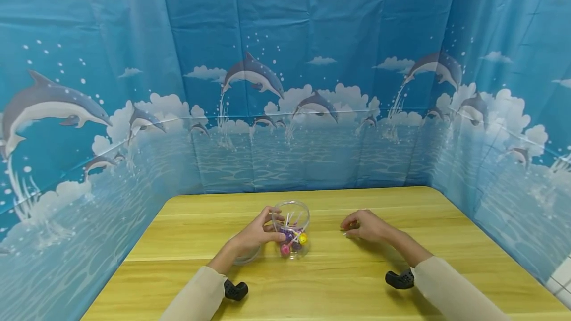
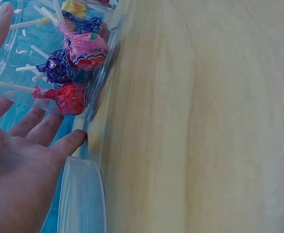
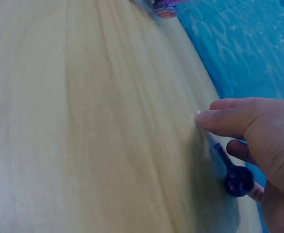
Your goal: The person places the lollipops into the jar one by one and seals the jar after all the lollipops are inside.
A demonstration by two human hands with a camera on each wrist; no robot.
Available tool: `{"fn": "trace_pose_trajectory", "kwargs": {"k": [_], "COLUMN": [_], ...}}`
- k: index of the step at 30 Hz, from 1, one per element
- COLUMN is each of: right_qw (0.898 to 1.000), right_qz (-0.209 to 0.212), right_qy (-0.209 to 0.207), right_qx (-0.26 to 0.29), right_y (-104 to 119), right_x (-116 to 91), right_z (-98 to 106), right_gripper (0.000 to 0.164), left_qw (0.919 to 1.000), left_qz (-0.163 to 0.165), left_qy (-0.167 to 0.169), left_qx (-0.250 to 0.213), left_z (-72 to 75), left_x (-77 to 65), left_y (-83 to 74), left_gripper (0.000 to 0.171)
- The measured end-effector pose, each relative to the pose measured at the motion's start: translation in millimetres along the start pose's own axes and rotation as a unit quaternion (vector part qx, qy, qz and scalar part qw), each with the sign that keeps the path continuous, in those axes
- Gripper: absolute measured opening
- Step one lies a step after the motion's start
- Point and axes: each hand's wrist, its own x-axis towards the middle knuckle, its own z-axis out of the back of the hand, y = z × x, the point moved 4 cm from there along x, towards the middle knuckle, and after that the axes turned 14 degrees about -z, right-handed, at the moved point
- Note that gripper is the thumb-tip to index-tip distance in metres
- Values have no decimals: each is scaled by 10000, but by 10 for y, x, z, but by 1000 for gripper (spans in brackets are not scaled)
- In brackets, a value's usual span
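A clear round jar point(image 1: 308, 216) stands on the table, its mouth upward. Inside it are several wrapped lollipops, among them a red one point(image 2: 73, 99), a pink one point(image 2: 88, 51) and a yellow one point(image 1: 303, 238), with white sticks pointing up. My left hand point(image 1: 253, 233) holds the jar from its left side, thumb in front and fingers behind. To the right, my right hand point(image 1: 369, 227) pinches the stick of a dark purple lollipop point(image 3: 239, 181) between thumb and fingertips. Its ball hangs under the palm, close over the table; in the head view the hand hides it.
A round clear lid point(image 2: 82, 196) lies on the table by the left wrist, partly hidden under the forearm in the head view. The wooden table point(image 1: 339, 286) has a blue dolphin-print curtain point(image 1: 312, 157) behind it and along its sides.
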Motion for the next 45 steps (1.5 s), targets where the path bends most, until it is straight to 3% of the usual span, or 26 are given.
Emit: {"fn": "trace_pose_trajectory", "kwargs": {"k": [8, 14, 20, 26, 35, 40, 45], "right_qw": [9983, 9961, 9971, 9973, 9944, 9917, 9903], "right_qz": [396, 592, 449, 363, 303, 3, -235], "right_qy": [-221, -128, -124, -198, -826, -1272, -1352], "right_qx": [-357, -641, -594, -608, -579, -179, 215], "right_y": [-18, 44, 75, 129, 168, 132, 110], "right_x": [6, -17, -30, -61, -113, -158, -163], "right_z": [-29, -44, 4, 183, 415, 486, 524], "right_gripper": [10, 11, 12, 12, 9, 14, 10], "left_qw": [10000, 9998, 9999, 9999, 9999, 10000, 10000], "left_qz": [-7, -16, 22, 39, 47, 1, -7], "left_qy": [-28, -53, -76, -82, -86, -62, -78], "left_qx": [72, 168, 120, 93, 92, 22, -5], "left_z": [9, 4, -16, -6, 16, 21, 20], "left_x": [8, -6, -16, -2, -5, 9, 10], "left_y": [-2, -5, -19, -20, -15, 4, 10], "left_gripper": [66, 66, 64, 65, 67, 64, 67]}}
